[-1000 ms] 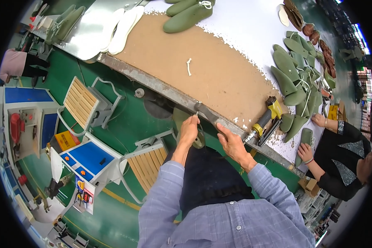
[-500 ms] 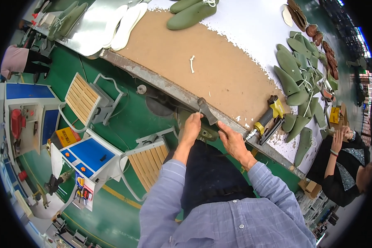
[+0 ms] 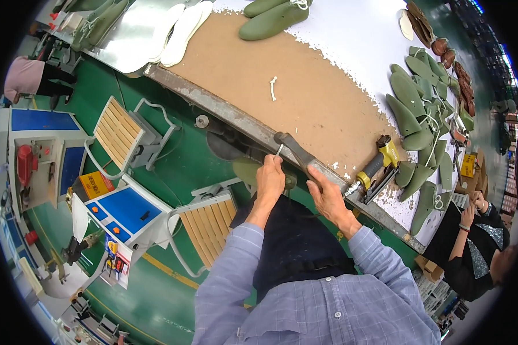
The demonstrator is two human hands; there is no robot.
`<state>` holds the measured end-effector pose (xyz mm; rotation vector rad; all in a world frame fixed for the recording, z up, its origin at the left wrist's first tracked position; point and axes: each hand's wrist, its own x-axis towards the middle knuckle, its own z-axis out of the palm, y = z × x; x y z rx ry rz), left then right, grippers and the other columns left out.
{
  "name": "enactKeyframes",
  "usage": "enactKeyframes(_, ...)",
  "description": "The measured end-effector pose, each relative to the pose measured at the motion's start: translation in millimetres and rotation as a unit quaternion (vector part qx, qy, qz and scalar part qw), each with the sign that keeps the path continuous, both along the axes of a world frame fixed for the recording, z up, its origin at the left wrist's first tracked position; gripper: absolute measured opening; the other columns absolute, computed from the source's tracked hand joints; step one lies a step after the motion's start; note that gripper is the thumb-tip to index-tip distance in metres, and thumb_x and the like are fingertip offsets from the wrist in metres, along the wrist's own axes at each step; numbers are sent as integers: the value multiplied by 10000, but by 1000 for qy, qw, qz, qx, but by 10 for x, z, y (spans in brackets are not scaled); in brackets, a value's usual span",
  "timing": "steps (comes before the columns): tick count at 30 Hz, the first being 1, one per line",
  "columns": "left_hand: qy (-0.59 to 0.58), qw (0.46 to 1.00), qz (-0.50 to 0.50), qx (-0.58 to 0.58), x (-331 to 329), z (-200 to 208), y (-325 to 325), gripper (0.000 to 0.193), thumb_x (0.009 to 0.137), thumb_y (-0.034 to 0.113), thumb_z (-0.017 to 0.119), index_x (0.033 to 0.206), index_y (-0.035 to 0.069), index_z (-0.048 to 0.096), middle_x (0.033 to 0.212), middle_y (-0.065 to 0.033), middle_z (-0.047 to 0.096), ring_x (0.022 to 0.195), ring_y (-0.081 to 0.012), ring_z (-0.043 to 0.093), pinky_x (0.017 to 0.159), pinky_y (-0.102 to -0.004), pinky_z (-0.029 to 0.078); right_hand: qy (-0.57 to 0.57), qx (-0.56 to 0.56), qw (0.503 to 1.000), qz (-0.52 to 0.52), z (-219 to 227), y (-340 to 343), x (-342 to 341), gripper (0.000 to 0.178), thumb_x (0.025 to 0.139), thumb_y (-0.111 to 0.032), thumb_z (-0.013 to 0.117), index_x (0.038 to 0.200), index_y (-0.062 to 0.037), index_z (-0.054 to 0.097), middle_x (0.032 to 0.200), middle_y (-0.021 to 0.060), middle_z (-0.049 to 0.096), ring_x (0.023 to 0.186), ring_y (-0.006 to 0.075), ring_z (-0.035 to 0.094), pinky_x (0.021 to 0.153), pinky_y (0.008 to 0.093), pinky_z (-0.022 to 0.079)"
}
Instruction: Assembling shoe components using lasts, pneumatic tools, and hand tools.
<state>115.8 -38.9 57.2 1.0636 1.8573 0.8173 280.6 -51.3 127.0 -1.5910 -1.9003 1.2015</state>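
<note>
While in right hand point(image 3: 330, 200), 1 hammer point(image 3: 297, 152).

The right hand point(image 3: 329, 199) has room over the brown tabletop point(image 3: 328, 118), but 1 yellow air tool point(image 3: 388, 153) blocks rightward passage.

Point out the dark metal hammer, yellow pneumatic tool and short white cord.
Dark metal hammer point(image 3: 295, 150): head view, metal head.
Yellow pneumatic tool point(image 3: 374, 165): head view, black grip.
Short white cord point(image 3: 272, 88): head view, middle.
</note>
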Motion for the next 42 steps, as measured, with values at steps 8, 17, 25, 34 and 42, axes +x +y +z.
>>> enactKeyframes(8, 27, 998, -31, -52, 10, 145, 117, 200, 947, 147, 464, 933, -31, 553, 862, -273, 635, 855, -472, 598, 709, -513, 467, -39, 51, 997, 53, -227, -38, 189, 411, 878, -116, 630, 1277, -163, 539, 927, 219, 628, 817, 408, 615, 666, 418, 501)
enactKeyframes(17, 83, 995, -45, -29, 42, 149, 78, 173, 943, 138, 480, 892, -22, 523, 818, -308, 617, 808, -482, 599, 670, -543, 464, -33, -21, 998, 40, 28, -29, 142, 437, 880, -117, 632, 1300, -182, 529, 961, 239, 638, 836, 425, 616, 695, 430, 505)
enactKeyframes(25, 122, 991, -50, -1, 6, 118, 66, 188, 949, 151, 481, 871, -19, 506, 726, -314, 596, 720, -495, 590, 612, -553, 462, -32, -24, 999, 17, 251, 129, 50, 436, 891, -113, 624, 1313, -154, 519, 952, 231, 644, 814, 397, 631, 697, 391, 506)
enactKeyframes(34, 152, 987, -58, 11, 41, 40, 19, 209, 966, 186, 462, 880, -1, 501, 705, -277, 611, 677, -470, 605, 585, -546, 475, -42, 72, 996, 21, 72, 199, 83, 376, 888, -119, 635, 1255, -96, 557, 961, 246, 645, 819, 368, 660, 704, 367, 513)
enactKeyframes(42, 149, 987, -27, 50, 53, 61, -1, 115, 944, 115, 495, 905, 10, 521, 737, -265, 614, 715, -460, 603, 588, -531, 462, -54, 48, 992, 103, 87, 121, 130, 431, 902, -121, 616, 1314, -126, 490, 973, 244, 648, 844, 385, 655, 718, 386, 510)
